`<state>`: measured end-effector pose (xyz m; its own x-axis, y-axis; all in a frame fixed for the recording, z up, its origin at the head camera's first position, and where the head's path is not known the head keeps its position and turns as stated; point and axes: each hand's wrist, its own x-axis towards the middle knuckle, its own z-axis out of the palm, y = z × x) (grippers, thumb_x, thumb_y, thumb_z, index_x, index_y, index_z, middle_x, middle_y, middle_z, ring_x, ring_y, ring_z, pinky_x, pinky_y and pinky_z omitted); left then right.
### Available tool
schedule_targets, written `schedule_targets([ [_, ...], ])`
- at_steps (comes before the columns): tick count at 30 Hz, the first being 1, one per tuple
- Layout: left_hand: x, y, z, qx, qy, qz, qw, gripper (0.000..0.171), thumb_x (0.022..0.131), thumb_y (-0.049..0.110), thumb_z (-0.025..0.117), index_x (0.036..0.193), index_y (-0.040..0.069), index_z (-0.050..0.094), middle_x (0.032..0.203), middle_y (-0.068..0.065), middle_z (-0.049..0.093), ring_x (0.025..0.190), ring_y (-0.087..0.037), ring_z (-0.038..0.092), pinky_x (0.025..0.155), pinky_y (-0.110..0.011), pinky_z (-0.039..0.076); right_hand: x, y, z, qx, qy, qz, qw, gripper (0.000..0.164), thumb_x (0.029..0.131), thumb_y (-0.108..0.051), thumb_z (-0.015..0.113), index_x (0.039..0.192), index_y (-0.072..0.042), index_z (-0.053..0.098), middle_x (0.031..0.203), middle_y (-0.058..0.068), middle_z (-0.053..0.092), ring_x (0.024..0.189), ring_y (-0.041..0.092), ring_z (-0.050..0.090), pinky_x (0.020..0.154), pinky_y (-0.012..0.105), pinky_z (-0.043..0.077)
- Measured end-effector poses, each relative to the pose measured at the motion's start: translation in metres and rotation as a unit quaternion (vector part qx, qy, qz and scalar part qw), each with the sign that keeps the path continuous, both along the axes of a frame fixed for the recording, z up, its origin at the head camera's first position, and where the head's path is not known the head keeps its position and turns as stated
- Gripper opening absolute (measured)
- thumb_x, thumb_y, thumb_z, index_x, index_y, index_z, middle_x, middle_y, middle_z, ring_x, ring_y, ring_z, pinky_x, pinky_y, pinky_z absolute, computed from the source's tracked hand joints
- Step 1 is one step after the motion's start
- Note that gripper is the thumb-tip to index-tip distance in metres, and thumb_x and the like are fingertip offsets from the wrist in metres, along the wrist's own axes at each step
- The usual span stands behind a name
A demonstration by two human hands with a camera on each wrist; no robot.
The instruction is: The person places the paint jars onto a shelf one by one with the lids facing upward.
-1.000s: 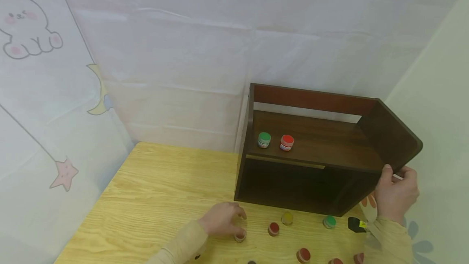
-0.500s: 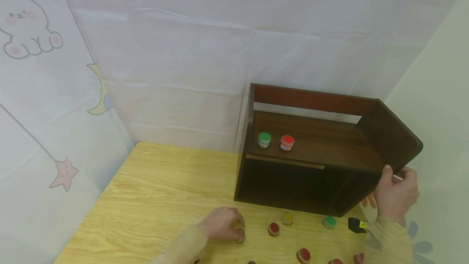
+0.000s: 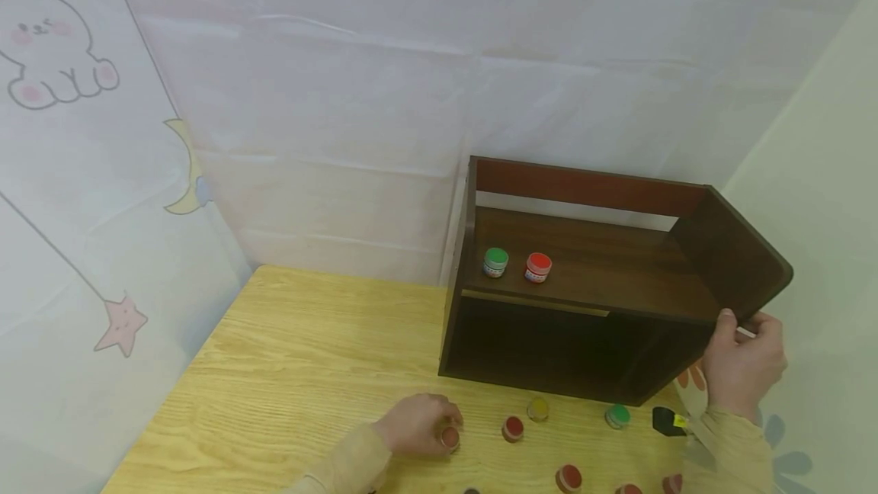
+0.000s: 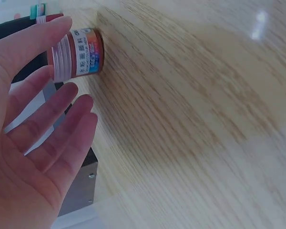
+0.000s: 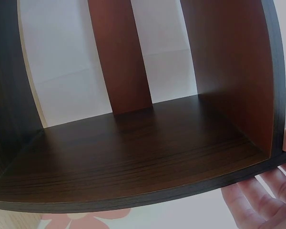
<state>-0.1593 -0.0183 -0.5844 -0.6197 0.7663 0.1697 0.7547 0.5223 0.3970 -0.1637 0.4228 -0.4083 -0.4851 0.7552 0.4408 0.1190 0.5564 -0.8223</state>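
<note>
My left hand point(image 3: 418, 425) is low over the table and pinches a small paint jar with a reddish-brown lid point(image 3: 450, 438). In the left wrist view, thumb and forefinger lie on either side of the lid of this paint jar point(image 4: 81, 53), while the other fingers extend loosely. The jar's base is at the tabletop. My right hand point(image 3: 744, 364) grips the lower front corner of the right side panel of a dark brown wooden shelf point(image 3: 617, 265). From the right wrist, its fingers point(image 5: 250, 200) show under the shelf board, with the thumb on the panel's outer side.
A green-lidded jar point(image 3: 495, 262) and a red-lidded jar point(image 3: 538, 267) stand on the shelf's upper board. On the wooden table point(image 3: 309, 349) are a yellow jar point(image 3: 538, 408), a green jar point(image 3: 617, 415), several red jars point(image 3: 568, 477) and a black object with a yellow label point(image 3: 668, 421).
My left hand has come down slightly and its thumb and forefinger have closed around the reddish-brown-lidded jar. The right hand keeps its hold on the shelf.
</note>
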Motion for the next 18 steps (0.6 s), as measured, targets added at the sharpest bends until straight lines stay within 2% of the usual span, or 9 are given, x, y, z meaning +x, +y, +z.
schedule_targets([
  [4,0.0006,0.0044,0.0028,0.012,-0.003,-0.017,0.9998,0.034,0.073,0.018,0.082,0.106,0.019,0.076,0.097,0.013,0.067,0.083,0.004,0.057,0.077,-0.011,0.043,0.0004,-0.0015,0.0014,0.001,0.005,0.000,1.000,0.010,0.099,-0.033,0.057,0.096,-0.024,0.057,0.083,-0.029,0.044,0.064,-0.024,0.043,0.065,0.010,0.033],
  [8,0.0011,0.0088,0.0022,0.014,-0.004,-0.019,0.9997,0.035,0.072,0.009,0.076,0.106,0.019,0.076,0.095,0.012,0.066,0.078,0.004,0.053,0.073,-0.011,0.043,0.0011,-0.0026,0.0018,0.000,0.009,0.004,1.000,0.007,0.099,-0.032,0.058,0.095,-0.028,0.056,0.082,-0.030,0.044,0.064,-0.024,0.044,0.064,0.009,0.033],
  [12,0.0015,0.0103,-0.0011,0.006,-0.014,-0.014,0.9998,0.034,0.073,0.008,0.078,0.105,0.020,0.076,0.094,0.013,0.065,0.077,0.004,0.052,0.072,-0.012,0.044,0.0018,-0.0037,0.0023,-0.002,0.010,0.004,1.000,0.006,0.099,-0.032,0.057,0.095,-0.030,0.055,0.082,-0.030,0.044,0.065,-0.024,0.044,0.065,0.009,0.033],
  [16,0.0028,0.0105,-0.0027,-0.005,-0.038,-0.010,0.9992,0.035,0.073,0.009,0.081,0.106,0.022,0.076,0.095,0.015,0.065,0.079,0.004,0.053,0.071,-0.012,0.043,0.0020,-0.0040,0.0026,0.001,0.010,0.003,1.000,0.008,0.099,-0.033,0.057,0.097,-0.025,0.057,0.083,-0.030,0.044,0.065,-0.024,0.043,0.066,0.010,0.033],
  [18,0.0035,0.0107,-0.0029,-0.011,-0.038,-0.007,0.9992,0.036,0.073,0.010,0.081,0.105,0.023,0.076,0.093,0.016,0.065,0.078,0.005,0.053,0.071,-0.011,0.042,0.0020,-0.0039,0.0024,0.002,0.011,0.003,1.000,0.010,0.099,-0.032,0.057,0.098,-0.023,0.058,0.083,-0.030,0.044,0.065,-0.024,0.043,0.066,0.010,0.033],
])
